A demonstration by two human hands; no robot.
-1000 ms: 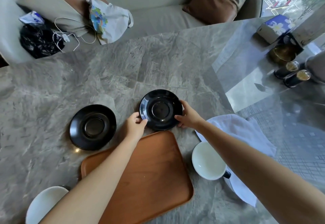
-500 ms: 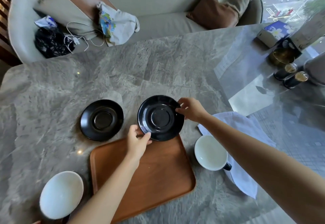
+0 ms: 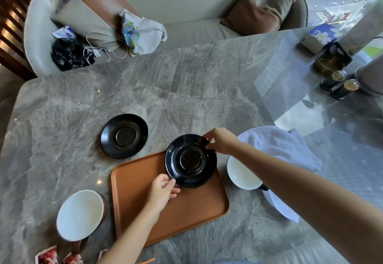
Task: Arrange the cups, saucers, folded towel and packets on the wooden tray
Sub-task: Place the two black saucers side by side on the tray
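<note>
A black saucer sits over the far right corner of the wooden tray. My left hand pinches its near rim and my right hand grips its far right rim. A second black saucer lies on the marble just beyond the tray's far left corner. One white cup with a dark handle stands right of the tray, partly on a white towel. Another white cup stands left of the tray. Red packets lie at the bottom left edge.
The grey marble table stretches far ahead. At its far right stand a tissue box, a brass bowl and two dark shakers. A sofa with cushions and bags lies beyond.
Both hands have carried the black saucer from the bare marble toward me and onto the tray's far right corner. The camera view has shifted, showing more of the near table.
</note>
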